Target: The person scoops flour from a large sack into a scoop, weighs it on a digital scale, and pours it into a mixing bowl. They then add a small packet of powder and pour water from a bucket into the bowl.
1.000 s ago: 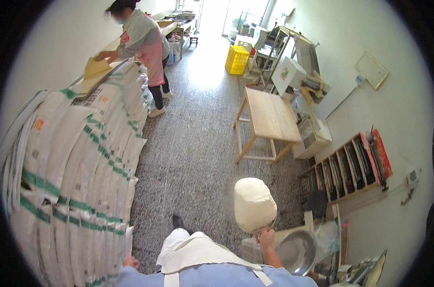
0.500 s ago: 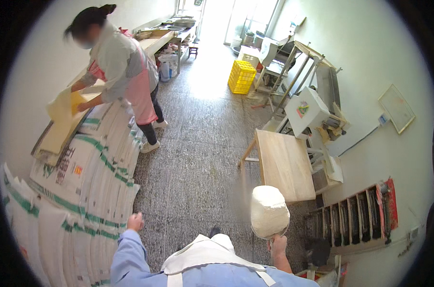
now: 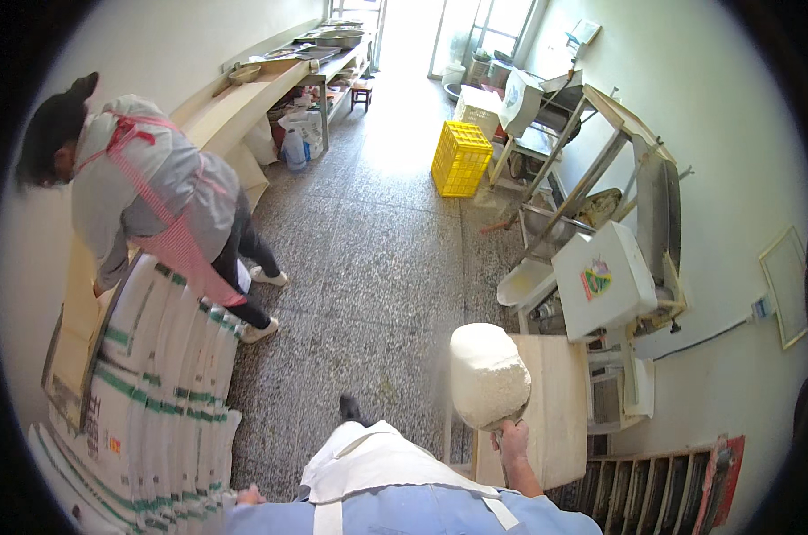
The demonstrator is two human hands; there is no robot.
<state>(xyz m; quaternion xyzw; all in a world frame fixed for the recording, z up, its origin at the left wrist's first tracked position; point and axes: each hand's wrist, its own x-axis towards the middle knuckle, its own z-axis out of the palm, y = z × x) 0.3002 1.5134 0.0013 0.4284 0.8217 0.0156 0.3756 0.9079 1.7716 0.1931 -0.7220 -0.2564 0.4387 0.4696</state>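
At far L, a long tan board w/ dark rim [image 3: 69,343] is lying on the stacked white sacks w/ green bands [image 3: 159,401]. A co-worker in a pink apron [image 3: 159,192] is bending over this board, and one hand of the co-worker is reaching to it. Behind, a long bench [image 3: 209,120] is running along the L wall, w/ pans and bowls standing on its far part.

The person's L hand [image 3: 250,494] is being low in view, just beside the sacks' edge; it is showing only small, so I cannot tell if it is wide or narrow. In the lower middle, the person is wearing a white apron [image 3: 381,464] over blue clothes. Farther off, a yellow crate [image 3: 462,160] is standing on the speckled floor.

R of middle, the scoop [image 3: 509,425] is carrying a big heap of white powder [image 3: 488,370]. The R hand [image 3: 513,441] is closing tightly around its handle. In view, scoop & hand are covering part of a wooden table [image 3: 555,401]; the height b/w them I cannot tell. Farther R, a slatted rack [image 3: 658,495] is standing near the wall.
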